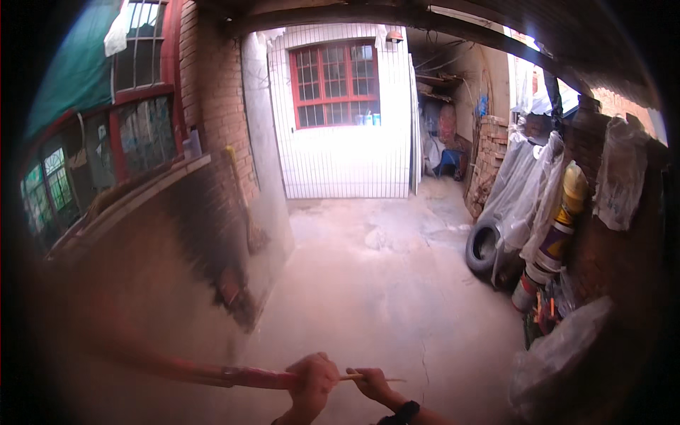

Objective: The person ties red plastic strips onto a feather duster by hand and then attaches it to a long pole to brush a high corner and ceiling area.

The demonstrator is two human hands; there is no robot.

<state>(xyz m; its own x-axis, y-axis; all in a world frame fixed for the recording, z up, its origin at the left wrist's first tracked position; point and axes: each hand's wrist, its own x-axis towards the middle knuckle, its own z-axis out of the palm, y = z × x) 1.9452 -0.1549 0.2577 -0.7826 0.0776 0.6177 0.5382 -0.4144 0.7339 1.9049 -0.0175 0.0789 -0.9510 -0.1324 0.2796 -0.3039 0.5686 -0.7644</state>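
A long pole (262,378) lies nearly level across the lower part of the head view. Its middle stretch is red, and a thin pale wooden end sticks out to the right. My left hand (315,382) is wrapped round it where the red part meets the wood. Just to the right, my right hand (372,384) closes on the thin wooden end, with a dark band (405,412) on that wrist. Toward the left the pole fades into blur near the wall, so what its far end carries cannot be made out.
A low wall with a blackened patch (212,234) runs along the left; a broom (244,202) leans there. On the right stand a tyre (483,246), plastic sheeting (520,184) and stacked buckets (552,244). Concrete floor (368,290) leads to a white tiled wall (340,166) with a red-framed window.
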